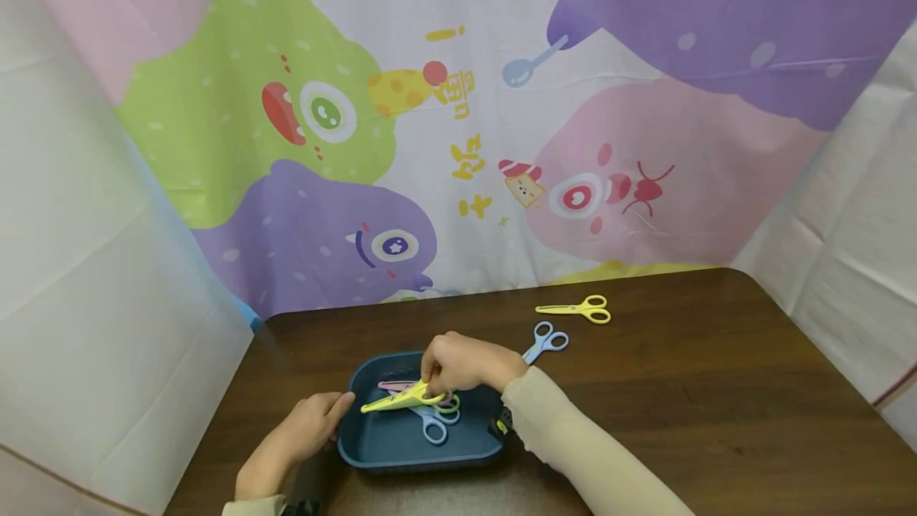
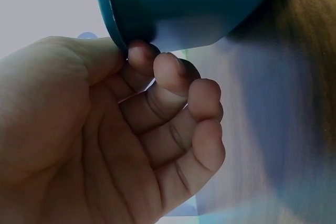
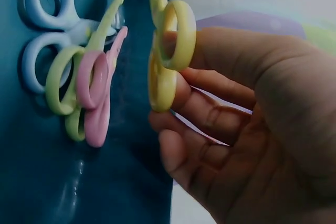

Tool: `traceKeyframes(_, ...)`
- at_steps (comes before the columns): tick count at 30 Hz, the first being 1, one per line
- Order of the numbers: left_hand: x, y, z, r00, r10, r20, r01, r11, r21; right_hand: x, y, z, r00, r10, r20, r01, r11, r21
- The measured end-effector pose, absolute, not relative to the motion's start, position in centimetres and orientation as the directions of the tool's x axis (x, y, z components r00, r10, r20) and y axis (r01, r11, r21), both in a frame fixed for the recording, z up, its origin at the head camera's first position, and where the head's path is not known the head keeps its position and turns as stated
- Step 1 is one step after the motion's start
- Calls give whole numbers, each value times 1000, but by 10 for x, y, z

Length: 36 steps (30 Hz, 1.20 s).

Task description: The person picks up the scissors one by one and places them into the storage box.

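Note:
My right hand [image 1: 466,363] pinches yellow scissors [image 1: 403,399] by their handle loops, above a dark blue tray [image 1: 380,446]. The blades point left. In the right wrist view, the thumb sits at one yellow loop [image 3: 184,35] and the fingers at the other. Inside the tray lie blue scissors [image 3: 44,22], green scissors [image 3: 55,90] and pink scissors [image 3: 94,124], overlapping one another. My left hand [image 1: 304,430] grips the tray's left edge between thumb and index finger; the other fingers curl beside the wall, as the left wrist view shows.
Another pair of yellow scissors [image 1: 569,310] lies near the back of the brown wooden table [image 1: 702,388]. Blue scissors [image 1: 542,342] lie just right of the tray, their blades partly hidden by my right wrist. A printed cloth [image 1: 487,253] hangs behind the table.

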<state>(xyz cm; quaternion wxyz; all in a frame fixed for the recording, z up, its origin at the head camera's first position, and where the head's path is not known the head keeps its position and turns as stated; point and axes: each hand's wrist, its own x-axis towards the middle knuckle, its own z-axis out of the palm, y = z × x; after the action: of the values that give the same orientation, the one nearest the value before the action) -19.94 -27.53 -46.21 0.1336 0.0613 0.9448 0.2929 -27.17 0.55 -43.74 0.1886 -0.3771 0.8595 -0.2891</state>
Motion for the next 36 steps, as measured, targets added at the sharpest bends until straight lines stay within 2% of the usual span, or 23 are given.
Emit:
traceKeyframes(9, -199, -275, -464, -958, 203, -202, 50, 813, 580, -267, 2, -441, -656, -734, -176, -498, 596, -630)
traceKeyframes(14, -199, -275, -464, -960, 196, -202, 45, 814, 579, -268, 2, -442, -623, -759, -189, -502, 574, -647)
traceKeyframes(22, -199, -276, -463, -958, 208, -196, 58, 812, 581, -272, 1, -443, -586, -791, -174, -535, 539, -650)
traceKeyframes(36, -199, -276, -462, -958, 209, -197, 59, 814, 578, -270, 11, -439, -582, -799, -151, -517, 508, -689)
